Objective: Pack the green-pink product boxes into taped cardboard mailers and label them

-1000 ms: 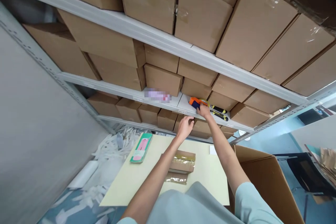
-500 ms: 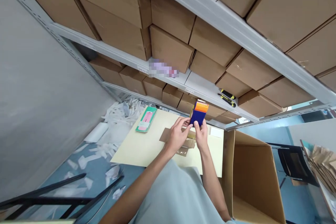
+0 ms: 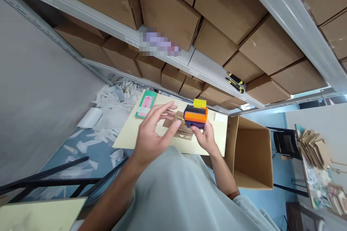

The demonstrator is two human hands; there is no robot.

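Observation:
My right hand (image 3: 204, 136) grips a small dark-blue and orange boxy item (image 3: 195, 117) from below and the right. A black band crosses its top, and a yellow piece (image 3: 200, 103) sticks up behind it; its exact kind is unclear. To its left, my left hand (image 3: 157, 126) is raised with fingers apart and nothing in it. Beneath both hands, a flat piece of brown cardboard (image 3: 168, 124) and a shiny clear-wrapped packet (image 3: 183, 135) lie on the pale yellow tabletop (image 3: 127, 133). A green package with a pink insert (image 3: 146, 104) lies at the table's left.
Shelves packed with cardboard boxes (image 3: 168, 7) overhang the table. Two black-and-yellow utility knives (image 3: 235, 82) lie on a shelf. A large open carton (image 3: 253, 151) stands right of the table. White paper scraps (image 3: 116, 97) cover the floor at left. A white card (image 3: 221, 117) is on the table.
My left hand has come off the boxy item and moved left, opening. My right hand has tilted the item, turning its orange and black side into view. The camera view has also shifted.

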